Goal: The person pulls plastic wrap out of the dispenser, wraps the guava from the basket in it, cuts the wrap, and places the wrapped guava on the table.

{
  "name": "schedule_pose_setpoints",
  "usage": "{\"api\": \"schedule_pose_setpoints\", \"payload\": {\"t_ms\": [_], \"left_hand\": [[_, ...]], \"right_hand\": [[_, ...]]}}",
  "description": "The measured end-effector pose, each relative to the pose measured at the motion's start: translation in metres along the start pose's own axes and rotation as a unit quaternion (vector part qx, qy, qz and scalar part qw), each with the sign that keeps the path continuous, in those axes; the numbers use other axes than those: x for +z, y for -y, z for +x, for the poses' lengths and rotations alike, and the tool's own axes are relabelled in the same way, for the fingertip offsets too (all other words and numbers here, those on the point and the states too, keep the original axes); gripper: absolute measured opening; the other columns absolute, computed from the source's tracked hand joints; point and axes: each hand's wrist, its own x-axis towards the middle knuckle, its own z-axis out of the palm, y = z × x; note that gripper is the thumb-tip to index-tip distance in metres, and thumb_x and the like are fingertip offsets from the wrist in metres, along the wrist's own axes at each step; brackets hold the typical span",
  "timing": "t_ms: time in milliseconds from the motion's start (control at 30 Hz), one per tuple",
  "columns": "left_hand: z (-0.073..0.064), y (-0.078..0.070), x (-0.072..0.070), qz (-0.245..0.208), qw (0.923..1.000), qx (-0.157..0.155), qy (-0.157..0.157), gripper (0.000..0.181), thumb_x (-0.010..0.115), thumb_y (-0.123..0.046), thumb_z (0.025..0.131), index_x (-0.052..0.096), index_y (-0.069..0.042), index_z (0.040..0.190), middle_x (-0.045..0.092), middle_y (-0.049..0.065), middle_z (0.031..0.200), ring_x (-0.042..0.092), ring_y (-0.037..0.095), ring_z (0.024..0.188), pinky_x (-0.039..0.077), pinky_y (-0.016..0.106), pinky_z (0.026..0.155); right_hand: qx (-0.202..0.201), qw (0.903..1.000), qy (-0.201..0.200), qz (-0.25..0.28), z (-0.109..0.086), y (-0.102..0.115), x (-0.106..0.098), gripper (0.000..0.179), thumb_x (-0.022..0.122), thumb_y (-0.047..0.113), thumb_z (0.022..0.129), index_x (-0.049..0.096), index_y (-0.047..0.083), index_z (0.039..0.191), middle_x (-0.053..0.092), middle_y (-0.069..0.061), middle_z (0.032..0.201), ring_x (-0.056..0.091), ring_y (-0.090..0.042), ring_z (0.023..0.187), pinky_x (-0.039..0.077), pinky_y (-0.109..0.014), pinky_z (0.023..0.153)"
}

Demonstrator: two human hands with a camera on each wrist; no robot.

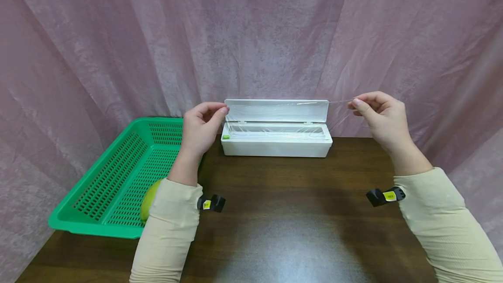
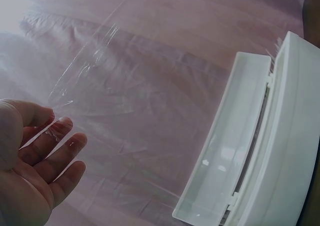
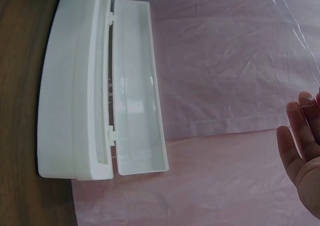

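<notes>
The white box (image 1: pixel 276 148) sits on the brown wooden table (image 1: pixel 283 195), its lid (image 3: pixel 137 95) tipped up on two hinges at the back. Clear plastic wrap (image 1: pixel 301 103) rises out of the box and stretches across the front of the lid, its upper edge reaching past the box on both sides. At the lid's left end, the left hand (image 1: pixel 199 130) pinches one corner of the wrap between thumb and fingers. Out to the right of the box, well apart from it, the right hand (image 1: pixel 384 119) pinches the other corner; the wrap is so thin there that its exact edge is hard to make out. A green tab (image 1: pixel 225 137) shows at the box's front left corner. Left of the box stands a green basket (image 1: pixel 94 229) with a yellow-green fruit (image 1: pixel 146 203) inside, partly hidden by the left sleeve (image 1: pixel 173 213). Behind the box hangs a pink curtain (image 1: pixel 267 47).
</notes>
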Motion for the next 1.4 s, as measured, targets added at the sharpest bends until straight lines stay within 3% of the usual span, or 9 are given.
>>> {"api": "schedule_pose_setpoints", "payload": {"t_ms": [167, 400, 700, 1100, 1400], "left_hand": [[0.000, -0.002, -0.001, -0.001, 1.0000, 0.002, 0.002, 0.014, 0.068, -0.003, 0.085, 0.070, 0.007, 0.094, 0.069, 0.020, 0.092, 0.062, 0.001, 0.075, 0.050, 0.016, 0.071], [-0.001, -0.006, -0.002, 0.000, 1.0000, 0.000, 0.008, 0.014, 0.067, -0.003, 0.086, 0.070, 0.006, 0.096, 0.068, 0.021, 0.095, 0.063, 0.002, 0.078, 0.051, 0.016, 0.073], [0.000, -0.007, -0.004, 0.002, 0.9999, 0.004, 0.010, 0.015, 0.067, -0.005, 0.086, 0.070, 0.006, 0.096, 0.068, 0.021, 0.096, 0.062, 0.003, 0.079, 0.051, 0.017, 0.073], [0.000, -0.010, -0.004, -0.002, 0.9999, 0.013, 0.009, 0.015, 0.067, -0.005, 0.086, 0.070, 0.006, 0.095, 0.070, 0.019, 0.095, 0.063, 0.003, 0.079, 0.051, 0.018, 0.074], [0.000, -0.011, -0.005, 0.002, 0.9998, 0.015, 0.009, 0.015, 0.067, -0.006, 0.086, 0.070, 0.006, 0.096, 0.070, 0.018, 0.094, 0.063, 0.003, 0.079, 0.051, 0.019, 0.076]], "right_hand": [[-0.003, 0.9994, 0.002, 0.035, 0.000, 0.001, -0.001, 0.005, 0.065, 0.004, 0.087, 0.068, 0.006, 0.090, 0.072, 0.012, 0.079, 0.066, -0.002, 0.071, 0.052, -0.013, 0.069], [-0.007, 0.9999, -0.003, -0.015, 0.001, 0.004, -0.001, 0.004, 0.064, 0.007, 0.088, 0.068, 0.008, 0.090, 0.071, 0.017, 0.080, 0.066, 0.000, 0.072, 0.051, -0.012, 0.070], [-0.011, 0.9997, 0.001, 0.022, 0.002, 0.005, -0.002, 0.005, 0.065, 0.004, 0.087, 0.068, 0.004, 0.090, 0.072, 0.013, 0.080, 0.067, -0.002, 0.073, 0.052, -0.013, 0.070], [-0.009, 0.9999, -0.006, -0.011, 0.001, 0.011, -0.003, 0.005, 0.065, 0.006, 0.088, 0.068, 0.007, 0.091, 0.071, 0.015, 0.080, 0.066, -0.001, 0.073, 0.051, -0.012, 0.072], [-0.014, 0.9997, -0.003, 0.020, 0.001, 0.012, -0.004, 0.006, 0.065, 0.003, 0.087, 0.068, 0.003, 0.091, 0.072, 0.012, 0.080, 0.067, -0.002, 0.073, 0.051, -0.012, 0.072]]}}
